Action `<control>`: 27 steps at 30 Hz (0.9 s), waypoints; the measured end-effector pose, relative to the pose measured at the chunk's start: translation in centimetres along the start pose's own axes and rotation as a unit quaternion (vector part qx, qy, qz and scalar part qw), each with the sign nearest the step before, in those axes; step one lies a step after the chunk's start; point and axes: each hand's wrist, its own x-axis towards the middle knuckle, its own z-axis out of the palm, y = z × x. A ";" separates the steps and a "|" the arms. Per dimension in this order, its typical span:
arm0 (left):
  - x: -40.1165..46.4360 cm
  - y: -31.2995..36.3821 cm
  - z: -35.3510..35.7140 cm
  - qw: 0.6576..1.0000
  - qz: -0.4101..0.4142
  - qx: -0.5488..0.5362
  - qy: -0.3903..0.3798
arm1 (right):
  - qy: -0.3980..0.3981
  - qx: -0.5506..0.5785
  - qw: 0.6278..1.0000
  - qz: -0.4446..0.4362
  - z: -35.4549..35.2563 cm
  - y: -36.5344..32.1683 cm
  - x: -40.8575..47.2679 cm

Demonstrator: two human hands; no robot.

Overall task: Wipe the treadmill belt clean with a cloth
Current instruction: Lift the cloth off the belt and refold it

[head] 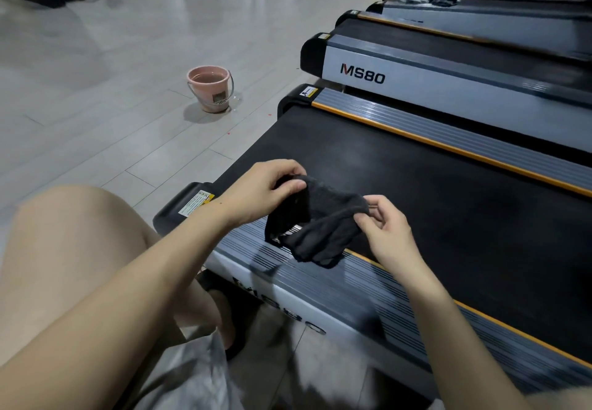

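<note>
- The cloth [315,225] is dark and limp. It hangs in the air over the near edge of the belt [416,191], between the two hands.
- The left hand [259,190] pinches the cloth's top corner. Its thumb and fingers are curled onto the fabric.
- The right hand [386,228] pinches the other corner, on the side away from the bucket. Its fingertips are bunched tight on the cloth's edge.
- The bottom of the cloth droops down over the grey side rail [320,278] next to the belt. I cannot tell if it touches the rail.
- The belt is black and flat, with an orange stripe along each side.
- A pink bucket [211,91] stands on the floor [96,73], well apart from the belt, past its end.
- Another treadmill [448,67] marked MS80 stands beside the belt, on its far side.
- The person's bare knee [70,227] is near the belt's end corner.
</note>
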 end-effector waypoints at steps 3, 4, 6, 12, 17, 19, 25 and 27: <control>0.1 -0.5 0.1 1.000 -0.005 0.019 0.011 | 0.008 -0.013 1.000 -0.003 0.7 -0.4 -0.4; 0.1 -0.9 0.2 0.999 -0.008 0.029 0.012 | 0.016 -0.013 1.000 -0.006 0.8 -0.6 -0.5; 0.0 -1.5 0.4 0.998 -0.027 0.049 0.012 | 0.030 -0.028 0.999 -0.014 0.7 -1.2 -0.6; -1.8 -2.4 4.1 0.996 -0.041 -0.037 0.065 | 0.062 -0.119 0.987 -0.088 0.0 -4.0 -0.2; -2.8 -2.9 7.9 0.997 0.016 -0.058 0.052 | 0.065 -0.160 0.972 -0.158 -0.2 -5.5 0.2; -2.8 -3.1 8.6 0.997 0.007 -0.062 0.036 | 0.054 -0.170 0.970 -0.164 -0.2 -5.7 0.2; -2.8 -3.5 9.0 0.998 -0.018 -0.048 -0.028 | 0.003 -0.240 0.946 -0.217 -0.6 -5.7 -0.1; -2.8 -3.2 9.0 0.996 -0.016 -0.072 -0.047 | -0.026 -0.261 0.935 -0.238 -0.7 -5.7 -0.1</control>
